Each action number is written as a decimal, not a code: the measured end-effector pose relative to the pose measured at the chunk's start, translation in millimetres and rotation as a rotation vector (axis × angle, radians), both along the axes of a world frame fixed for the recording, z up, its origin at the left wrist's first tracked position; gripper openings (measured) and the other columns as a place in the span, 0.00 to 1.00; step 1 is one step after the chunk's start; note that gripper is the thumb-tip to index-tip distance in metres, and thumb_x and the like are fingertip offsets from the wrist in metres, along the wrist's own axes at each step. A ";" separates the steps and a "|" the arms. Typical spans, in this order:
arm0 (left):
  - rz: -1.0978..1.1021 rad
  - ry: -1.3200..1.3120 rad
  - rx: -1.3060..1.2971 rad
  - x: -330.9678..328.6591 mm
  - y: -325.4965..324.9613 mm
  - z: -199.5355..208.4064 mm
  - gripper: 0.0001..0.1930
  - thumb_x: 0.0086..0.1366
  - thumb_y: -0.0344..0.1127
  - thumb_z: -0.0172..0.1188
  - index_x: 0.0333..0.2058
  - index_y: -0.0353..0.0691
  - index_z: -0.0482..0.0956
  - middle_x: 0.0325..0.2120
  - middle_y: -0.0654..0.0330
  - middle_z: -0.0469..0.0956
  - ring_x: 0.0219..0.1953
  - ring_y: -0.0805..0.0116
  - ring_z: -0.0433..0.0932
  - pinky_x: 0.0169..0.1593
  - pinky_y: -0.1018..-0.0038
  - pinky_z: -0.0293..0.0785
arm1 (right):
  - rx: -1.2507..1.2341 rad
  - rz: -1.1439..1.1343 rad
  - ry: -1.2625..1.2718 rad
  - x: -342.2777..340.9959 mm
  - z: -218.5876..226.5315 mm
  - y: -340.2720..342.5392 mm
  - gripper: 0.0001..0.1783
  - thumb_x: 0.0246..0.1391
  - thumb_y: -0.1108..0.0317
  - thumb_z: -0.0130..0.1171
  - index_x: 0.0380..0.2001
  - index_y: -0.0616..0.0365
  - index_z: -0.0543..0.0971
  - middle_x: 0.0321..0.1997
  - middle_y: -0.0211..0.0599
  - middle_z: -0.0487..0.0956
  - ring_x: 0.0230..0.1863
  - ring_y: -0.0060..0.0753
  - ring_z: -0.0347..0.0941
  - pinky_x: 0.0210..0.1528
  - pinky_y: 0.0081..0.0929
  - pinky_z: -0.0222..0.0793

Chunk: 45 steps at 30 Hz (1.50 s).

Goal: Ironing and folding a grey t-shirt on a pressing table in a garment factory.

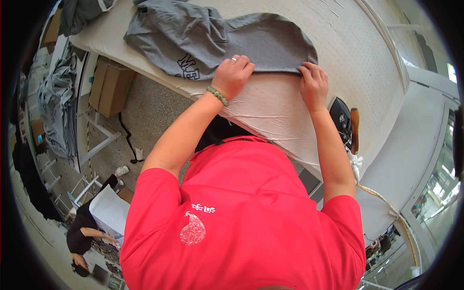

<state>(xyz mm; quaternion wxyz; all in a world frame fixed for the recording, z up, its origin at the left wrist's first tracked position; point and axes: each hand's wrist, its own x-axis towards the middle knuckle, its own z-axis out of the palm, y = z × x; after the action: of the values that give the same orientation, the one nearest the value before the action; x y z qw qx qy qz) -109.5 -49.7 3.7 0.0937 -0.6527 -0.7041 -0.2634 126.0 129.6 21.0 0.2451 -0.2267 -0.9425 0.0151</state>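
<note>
A grey knit garment (270, 41) with black lettering lies across the light padded table (270, 104), bunched toward the left and flatter on the right. My left hand (234, 76) is closed on its near edge, fingers curled into the cloth; a ring and a green bead bracelet show on this arm. At the garment's right end, my right hand (314, 86) pinches the near corner between thumb and fingers. What kind of garment it is, the folds do not let me tell.
An iron (341, 121) with a wooden handle (355, 128) stands right of my right hand, its yellowish hose (386, 203) trailing down. More grey cloth (82, 14) lies at the far left. Left are a cardboard box (112, 87), stacked grey garments (58, 104) and a seated co-worker (82, 232).
</note>
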 end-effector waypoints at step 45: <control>-0.312 -0.017 -0.251 2.4 -10.1 26.2 0.22 0.65 0.37 0.63 0.58 0.41 0.80 0.64 0.58 0.77 0.62 0.62 0.76 0.60 0.62 0.68 | -0.281 0.023 -0.128 -18.4 5.7 -48.9 0.28 0.63 0.56 0.64 0.62 0.60 0.77 0.69 0.44 0.75 0.70 0.46 0.70 0.72 0.46 0.65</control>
<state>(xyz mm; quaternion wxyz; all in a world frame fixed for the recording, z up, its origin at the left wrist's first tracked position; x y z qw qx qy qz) -107.2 -59.8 29.9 -0.0364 -0.7582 -0.6224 -0.1907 107.6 80.7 26.7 0.1503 -0.2484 -0.9473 0.1353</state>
